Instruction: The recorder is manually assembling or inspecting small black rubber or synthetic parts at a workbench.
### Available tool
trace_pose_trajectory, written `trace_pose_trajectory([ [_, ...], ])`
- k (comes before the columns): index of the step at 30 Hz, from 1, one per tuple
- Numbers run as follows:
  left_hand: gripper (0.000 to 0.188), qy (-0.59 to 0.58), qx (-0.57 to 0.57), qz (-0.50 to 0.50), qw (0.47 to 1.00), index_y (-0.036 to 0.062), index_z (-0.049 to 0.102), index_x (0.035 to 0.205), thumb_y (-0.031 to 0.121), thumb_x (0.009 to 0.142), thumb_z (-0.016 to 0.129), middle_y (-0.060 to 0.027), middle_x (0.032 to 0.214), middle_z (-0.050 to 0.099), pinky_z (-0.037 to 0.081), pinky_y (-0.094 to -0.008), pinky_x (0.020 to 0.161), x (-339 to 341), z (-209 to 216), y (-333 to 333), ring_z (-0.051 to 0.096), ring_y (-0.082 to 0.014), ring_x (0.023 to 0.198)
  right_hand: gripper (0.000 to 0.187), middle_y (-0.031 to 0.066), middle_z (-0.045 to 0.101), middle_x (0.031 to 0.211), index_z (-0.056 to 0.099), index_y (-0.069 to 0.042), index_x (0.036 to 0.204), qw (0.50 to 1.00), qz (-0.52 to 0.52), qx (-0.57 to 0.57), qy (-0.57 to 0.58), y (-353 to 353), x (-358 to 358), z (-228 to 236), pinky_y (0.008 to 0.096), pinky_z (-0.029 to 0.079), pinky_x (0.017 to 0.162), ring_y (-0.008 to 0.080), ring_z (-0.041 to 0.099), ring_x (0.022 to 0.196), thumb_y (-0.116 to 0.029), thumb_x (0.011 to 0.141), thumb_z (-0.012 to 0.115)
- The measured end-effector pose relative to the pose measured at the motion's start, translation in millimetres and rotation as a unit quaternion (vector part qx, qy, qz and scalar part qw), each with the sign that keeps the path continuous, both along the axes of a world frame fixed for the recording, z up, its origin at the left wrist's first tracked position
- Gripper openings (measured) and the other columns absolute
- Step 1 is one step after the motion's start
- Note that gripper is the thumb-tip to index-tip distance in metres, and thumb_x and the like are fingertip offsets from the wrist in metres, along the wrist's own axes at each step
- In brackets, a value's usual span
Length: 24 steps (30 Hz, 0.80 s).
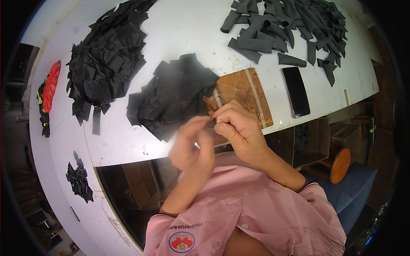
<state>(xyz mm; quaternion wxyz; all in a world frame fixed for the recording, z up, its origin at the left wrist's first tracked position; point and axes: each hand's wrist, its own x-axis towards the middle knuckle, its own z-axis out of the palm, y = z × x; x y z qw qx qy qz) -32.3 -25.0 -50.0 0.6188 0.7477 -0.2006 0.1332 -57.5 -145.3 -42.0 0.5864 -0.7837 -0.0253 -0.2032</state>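
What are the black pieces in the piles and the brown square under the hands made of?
The black pieces look like matte cloth: floppy, cut edges, no shine. The brown board seems to be worn wood, scratched and dull, though it could be pressed board.

I see matt black cloth pieces (173, 96) on a smooth white-painted table (179, 30). The wooden board (243, 91) looks worn and scratched. The black phone (296, 91) is glossy, its glass reflecting light.

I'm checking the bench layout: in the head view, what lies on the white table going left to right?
Red bag → large pile of black cloth pieces → smaller black cloth pile → wooden board → dark phone. The grey strips lie farther back, spanning several of these.
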Motion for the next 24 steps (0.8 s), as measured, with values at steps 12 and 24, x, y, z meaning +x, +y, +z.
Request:
trace_pose_trajectory([
  [12, 0.033, 0.518, -0.37, -0.294, 0.713, -0.0031, 0.04, 0.104, -0.012, 0.074, 0.051, -0.0189, 0.082, 0.06, 0.022, -0.0148, 0.029, 19.7, -1.3, 32.1, 0.031, -0.0014, 0.032, 0.013, 0.0029, 0.049, 0.079, 0.053, 0.001, 0.073, 0.924, 0.093, 0.325, 0.181, -2.5, -10.8, -19.7, 0.0206, 0.039, 0.058, 0.0084, 0.045, 0.064, -0.009, 0.082, 0.054],
  [24, 0.037, 0.332, -0.12, -0.213, 0.911, -0.005, 0.048, 0.11, -0.006, 0.073, 0.056, -0.0134, 0.089, 0.057, 0.039, -0.016, 0.053, -2.4, 34.9, 18.0, 0.05, -0.0074, 0.061, 0.004, 0.0088, 0.055, 0.082, 0.052, 0.0, 0.08, 0.991, 0.02, 0.132, -0.008, -8.2, -8.8, 2.2, 0.0219, 0.043, 0.053, 0.0102, 0.054, 0.064, -0.003, 0.079, 0.055],
])
